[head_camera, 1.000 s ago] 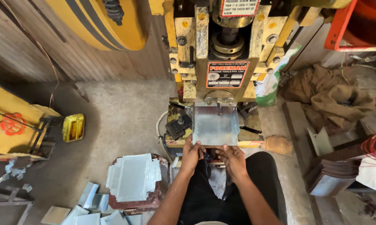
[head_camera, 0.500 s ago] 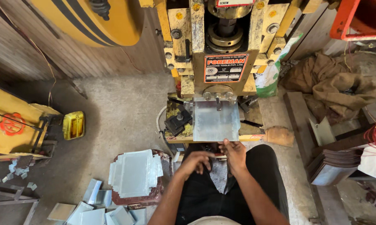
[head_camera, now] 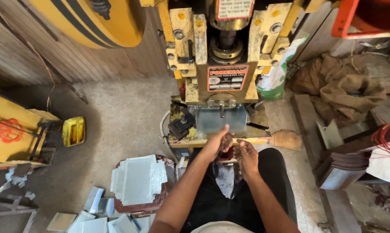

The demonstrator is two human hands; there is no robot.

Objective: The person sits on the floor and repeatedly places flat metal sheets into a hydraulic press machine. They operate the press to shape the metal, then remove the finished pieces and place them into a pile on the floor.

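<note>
Reaching to the near edge of the press bed, the left hand (head_camera: 219, 141) touches the metal sheet (head_camera: 221, 119), fingers loosely spread, while the right hand (head_camera: 247, 156) hovers half-curled, holding nothing.

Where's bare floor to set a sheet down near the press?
Bare concrete floor lies between the yellow tray, the press and the sheet stack. Crowded: around the left hand and right hand, and the brown sacking side.

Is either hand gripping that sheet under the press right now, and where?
The left hand touches the grey rectangular metal sheet at its near edge; grip unclear. The right hand holds nothing visible.
</note>
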